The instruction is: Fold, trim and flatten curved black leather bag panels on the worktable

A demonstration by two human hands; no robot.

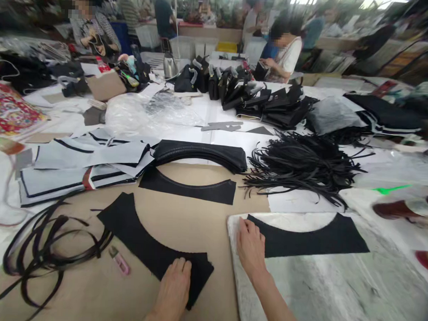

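Observation:
My left hand (172,290) is closed on the right end of a black curved piece (151,242) that lies on the brown board; its thumb is hidden. With bent fingers, my right hand (251,243) grips the left end of a second black curved piece (313,239), which lies on a pale stone slab (300,294). Farther back on the board is another black curved piece (188,190), in front of a stack of similar black pieces (200,153). A small pink-handled thread snipper (119,261) rests left of my left hand.
Black strips lie coiled (56,248) at the left and heaped (305,163) at the right. White black-edged pieces (91,158) are piled at left. Black bags (234,84) and clear plastic (149,109) sit behind. A dark red bottle (391,209) lies at right. People work across the table.

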